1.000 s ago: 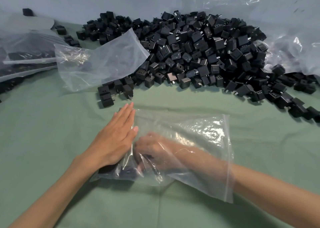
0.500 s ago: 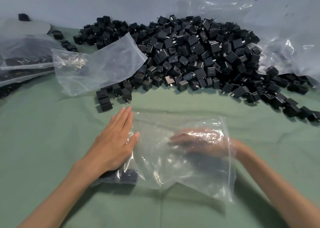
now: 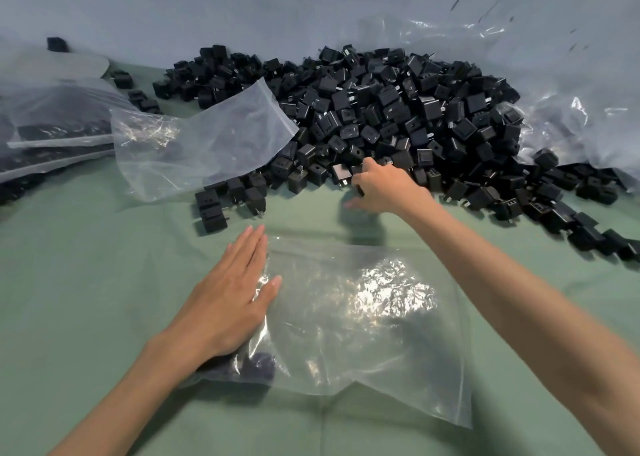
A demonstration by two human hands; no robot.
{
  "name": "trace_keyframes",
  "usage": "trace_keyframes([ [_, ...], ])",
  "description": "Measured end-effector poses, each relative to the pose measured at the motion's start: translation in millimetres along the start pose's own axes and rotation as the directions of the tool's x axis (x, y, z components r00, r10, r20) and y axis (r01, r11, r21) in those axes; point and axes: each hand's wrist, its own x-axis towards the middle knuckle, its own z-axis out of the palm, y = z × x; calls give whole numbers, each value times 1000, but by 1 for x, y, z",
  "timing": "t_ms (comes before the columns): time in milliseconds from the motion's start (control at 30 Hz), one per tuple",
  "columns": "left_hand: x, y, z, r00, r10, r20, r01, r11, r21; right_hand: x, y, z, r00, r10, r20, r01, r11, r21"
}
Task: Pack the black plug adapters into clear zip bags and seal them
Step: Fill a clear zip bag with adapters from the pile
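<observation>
Withdrawn from bag (image 3: 363, 334), right hand (image 3: 379, 187) curls fingers (image 3: 367, 165) round adapter (image 3: 356, 171); left hand (image 3: 232, 296) lies flat.

Across green cloth (image 3: 86, 282) — heaped black plug adapters (image 3: 398, 109), a near-empty zip bag (image 3: 363, 334) up front, filled bags (image 3: 52, 126) at left.

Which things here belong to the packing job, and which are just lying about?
In the job: flat clear plastic zip bag; left hand pressing it; right hand at the heap of black cube-shaped plug adapters.
Lying about: crumpled clear empty bag against the heap; filled clear bags, far left; loose clear plastic sheet, right.
</observation>
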Motion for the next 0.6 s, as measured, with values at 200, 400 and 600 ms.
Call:
trace_keyframes([
  [200, 1, 0, 1, 1000, 0, 1, 0, 1000, -18, -20, 25, 18, 997, 46, -64, -26, 959, 284],
  [400, 1, 0, 1, 1000, 5, -10, -5, 1000, -22, -139, 86, 8, 972, 234, 14, -138, 522, 842],
  [600, 2, -1, 0, 1000, 7, -10, -8, 999, -32, -228, 64, 29, 977, 28, 213, -208, 361, 909],
])
